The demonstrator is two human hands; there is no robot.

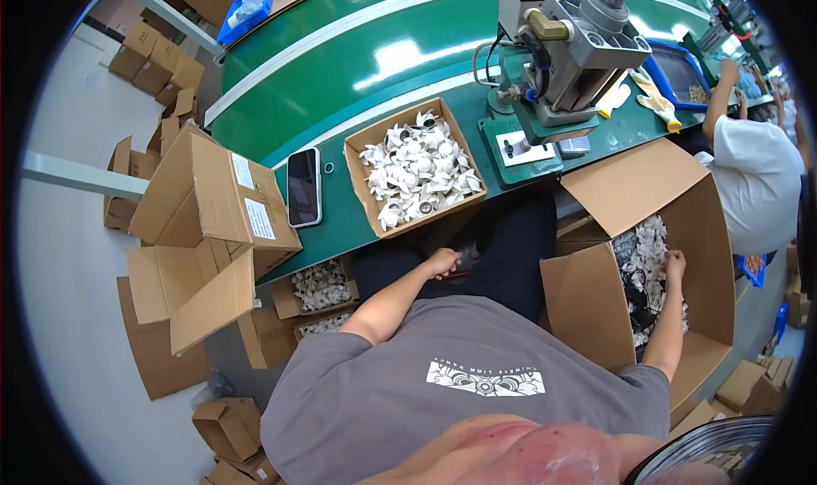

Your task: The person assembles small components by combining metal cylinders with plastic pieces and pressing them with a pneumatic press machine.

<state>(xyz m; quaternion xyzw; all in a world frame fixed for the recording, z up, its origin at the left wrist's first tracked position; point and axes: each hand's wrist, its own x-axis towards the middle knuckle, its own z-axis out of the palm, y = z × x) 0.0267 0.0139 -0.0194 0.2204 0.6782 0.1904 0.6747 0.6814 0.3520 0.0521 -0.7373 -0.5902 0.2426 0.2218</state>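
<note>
My left hand (442, 264) is closed above my lap, in front of the bench edge; what it holds, if anything, is hidden. Down at my right side, my right hand (675, 266) reaches into a large open cardboard box (711, 264). Its fingers are curled beside a heap of small white plastic parts (648, 245), and I cannot make out what is in them. Black cables (640, 302) lie in the same box. On the bench, a shallow carton (362, 172) is filled with white finned, fan-like pieces (419, 166).
A press machine (587, 68) stands on the green bench (340, 234) to the carton's right. Left of the carton lies a phone (304, 187), beside an open cardboard box (213, 204). More white parts fill a box (322, 285) under the bench. A co-worker (753, 174) sits at the right.
</note>
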